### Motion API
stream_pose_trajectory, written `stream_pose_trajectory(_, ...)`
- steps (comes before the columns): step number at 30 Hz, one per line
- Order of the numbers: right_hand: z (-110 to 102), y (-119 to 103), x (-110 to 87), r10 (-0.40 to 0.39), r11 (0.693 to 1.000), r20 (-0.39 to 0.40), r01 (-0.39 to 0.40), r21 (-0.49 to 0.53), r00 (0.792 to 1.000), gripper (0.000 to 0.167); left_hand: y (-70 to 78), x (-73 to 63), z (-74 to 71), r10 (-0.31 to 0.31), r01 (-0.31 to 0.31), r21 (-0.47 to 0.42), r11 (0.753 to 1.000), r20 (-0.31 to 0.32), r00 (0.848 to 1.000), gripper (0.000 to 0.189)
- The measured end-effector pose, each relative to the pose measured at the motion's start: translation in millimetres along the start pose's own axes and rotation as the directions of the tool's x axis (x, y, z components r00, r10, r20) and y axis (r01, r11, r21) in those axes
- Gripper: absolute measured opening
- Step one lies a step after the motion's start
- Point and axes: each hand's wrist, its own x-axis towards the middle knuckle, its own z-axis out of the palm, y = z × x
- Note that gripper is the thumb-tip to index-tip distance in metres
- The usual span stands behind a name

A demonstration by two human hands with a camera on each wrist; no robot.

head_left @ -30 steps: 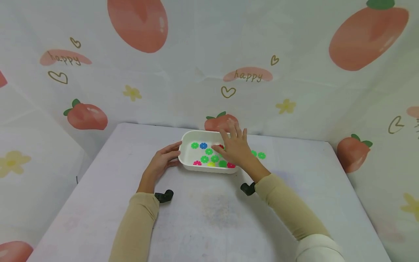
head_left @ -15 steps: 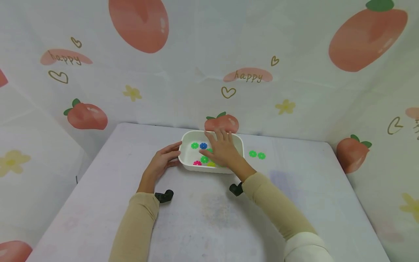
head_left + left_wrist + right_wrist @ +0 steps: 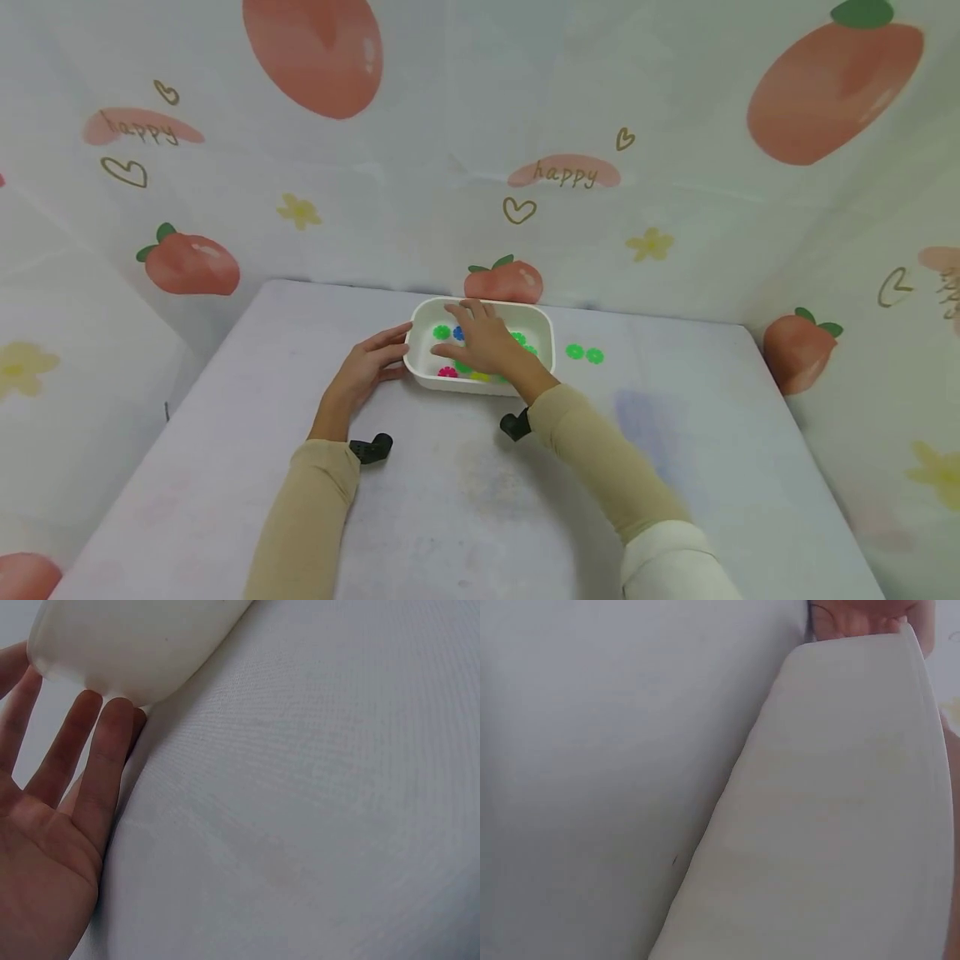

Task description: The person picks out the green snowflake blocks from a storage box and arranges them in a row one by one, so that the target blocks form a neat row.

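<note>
A white rectangular plastic tray (image 3: 545, 325) sits near the back of the table, holding flower-shaped discs: green ones (image 3: 442, 332), a blue one (image 3: 458, 333), a pink one (image 3: 447, 372) and a yellow one (image 3: 480, 377). My left hand (image 3: 362, 372) touches the tray's left end with extended fingertips; the left wrist view shows those fingers (image 3: 107, 765) against the outer wall. Over the tray's middle, my right hand (image 3: 489, 343) has its fingers spread and covers some discs. Whether its fingertips touch any disc cannot be told. The right wrist view mostly shows the tray's outer side (image 3: 840, 802).
Two green discs (image 3: 574, 352) (image 3: 595, 356) lie on the table right of the tray. The white table (image 3: 465, 517) ends at a patterned cloth backdrop (image 3: 420, 167) just behind the tray. Black wrist-camera mounts (image 3: 372, 449) stick out from both sleeves.
My right hand has moved left across the tray, from its right part to over the middle, baring discs at the right side. The left hand stays at the tray's end.
</note>
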Motion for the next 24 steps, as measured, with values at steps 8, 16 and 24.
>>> stream_pose_trajectory(8, 9, 1, 17.0, 0.025, 0.988, 0.047, -0.032, 0.153, 0.999, 0.079, 1.4, -0.3, -2.6, 0.008, -0.008, 0.004, 1.000, 0.007, 1.000, 0.054)
stream_pose_trajectory(16, 16, -2, 30.4, -0.007, 0.966, 0.080, -0.014, 0.257, 0.997, 0.072, 2.0, -0.7, -3.4, 0.011, -0.011, -0.008, 1.000, 0.003, 1.000, 0.053)
stream_pose_trajectory(24, 22, -1, 35.9, 0.009, 0.969, 0.110, -0.036, 0.245, 0.994, 0.065, -0.9, 0.8, -1.3, 0.022, -0.021, -0.019, 1.000, 0.005, 1.000, 0.052)
